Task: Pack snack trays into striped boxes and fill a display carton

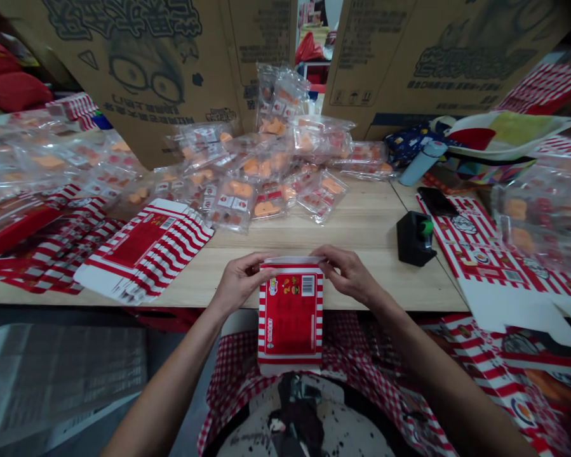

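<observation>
A red-and-white striped carton (290, 315) with a barcode stands upright at the near edge of the wooden table (371, 222). My left hand (240, 279) grips its top left corner and my right hand (347, 273) grips its top right corner. Fingers of both hands are curled over the open top flap. A fanned stack of flat cartons of the same print (145, 249) lies to the left. Behind it spreads a heap of clear plastic packets with orange pieces (266, 171).
A black tape dispenser (413, 238) stands right of the carton, beside a black phone (436, 201). More flat cartons (485, 254) and packets (542, 216) lie at the right, and packets (47, 165) at the left. Large brown cardboard boxes (161, 70) wall off the back.
</observation>
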Demonstrator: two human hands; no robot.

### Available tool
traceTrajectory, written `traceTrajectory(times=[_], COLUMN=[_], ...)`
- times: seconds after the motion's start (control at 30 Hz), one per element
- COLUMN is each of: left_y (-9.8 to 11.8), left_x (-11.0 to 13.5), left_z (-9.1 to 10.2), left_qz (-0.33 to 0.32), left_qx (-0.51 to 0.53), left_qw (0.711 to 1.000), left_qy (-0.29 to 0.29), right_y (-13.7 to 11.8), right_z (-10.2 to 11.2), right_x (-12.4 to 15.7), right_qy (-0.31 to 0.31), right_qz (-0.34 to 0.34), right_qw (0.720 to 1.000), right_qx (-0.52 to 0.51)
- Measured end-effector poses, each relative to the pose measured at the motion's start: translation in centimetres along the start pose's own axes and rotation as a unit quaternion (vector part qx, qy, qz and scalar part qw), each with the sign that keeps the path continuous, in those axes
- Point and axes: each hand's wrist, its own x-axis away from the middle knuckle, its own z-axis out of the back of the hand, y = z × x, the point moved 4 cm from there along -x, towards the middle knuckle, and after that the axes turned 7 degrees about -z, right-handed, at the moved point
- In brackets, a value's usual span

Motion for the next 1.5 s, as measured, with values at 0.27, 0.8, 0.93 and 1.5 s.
traceTrajectory(times=[0.27,0.8,0.93,1.5], left_y=[0.3,1.9,3.3,-1.0], left_x=[-0.7,0.5,0.4,2.5], left_z=[-0.4,-1.3,-1.6,0.7], left_qz=[0.045,0.115,0.141,0.042], left_qx=[0.059,0.103,0.094,0.001], left_qw=[0.997,0.987,0.985,0.999], left_qy=[0.006,-0.036,-0.041,-0.018], right_y=[-0.4,-1.7,-3.0,-3.7], right_z=[0.5,0.3,1.2,-1.2], right_x=[-0.9,0.8,-0.2,3.1], right_qy=[-0.063,-0.168,-0.164,-0.094], right_qz=[-0.072,-0.077,-0.086,0.008], right_qw=[0.994,0.978,0.982,0.994], right_qx=[-0.05,-0.091,-0.03,0.061])
